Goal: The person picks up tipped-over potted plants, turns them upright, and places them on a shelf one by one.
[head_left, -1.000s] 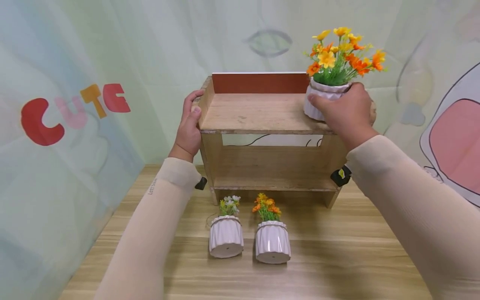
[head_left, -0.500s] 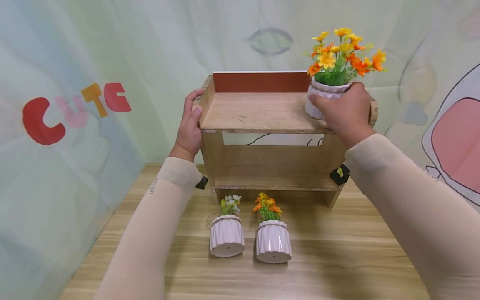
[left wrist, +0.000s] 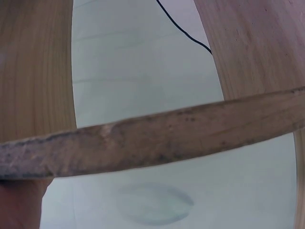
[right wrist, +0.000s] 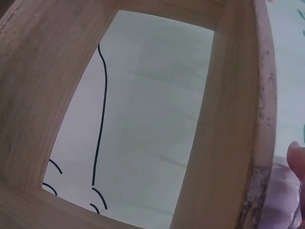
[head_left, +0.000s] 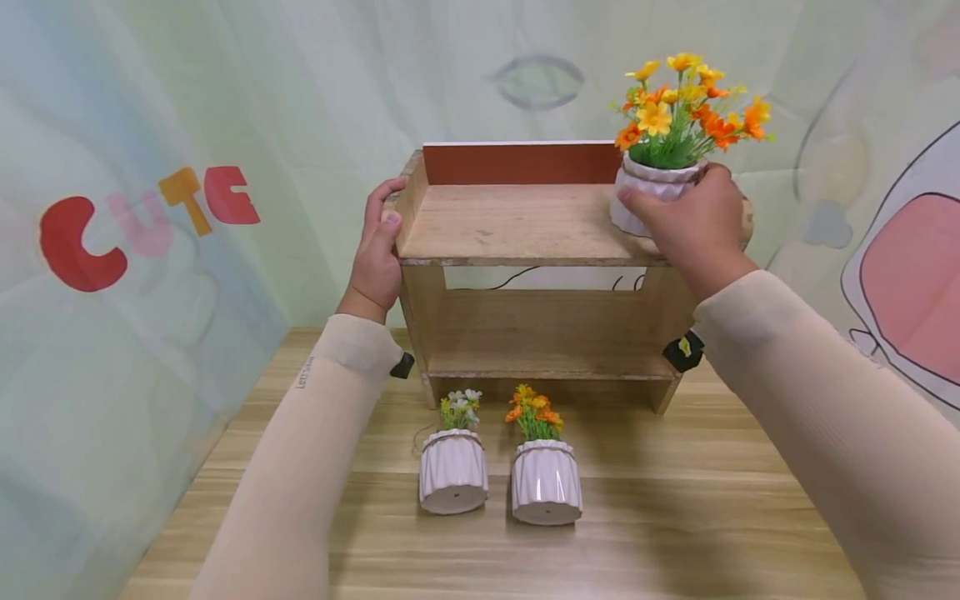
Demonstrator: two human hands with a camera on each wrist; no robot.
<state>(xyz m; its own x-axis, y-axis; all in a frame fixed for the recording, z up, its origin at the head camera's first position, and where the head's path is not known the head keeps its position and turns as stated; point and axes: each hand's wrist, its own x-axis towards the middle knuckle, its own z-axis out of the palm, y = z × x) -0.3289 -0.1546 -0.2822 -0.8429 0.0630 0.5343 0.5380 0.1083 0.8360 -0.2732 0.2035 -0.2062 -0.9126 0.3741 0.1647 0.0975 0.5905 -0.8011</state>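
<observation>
Pastel curtain behind; right hand (head_left: 690, 225) grips a ribbed white pot (head_left: 645, 187), left hand (head_left: 377, 250) clasps the rough wooden shelf (head_left: 517, 225).

Shelf (head_left: 517, 225): raw matt wood, rough chipped front edge. Pots (head_left: 546, 493): glossy white ribbed ceramic. Table (head_left: 675, 517) beneath shelf: smooth wood-grain laminate.

Head overview — wrists perhaps under shelf (head_left: 525, 225)
</observation>
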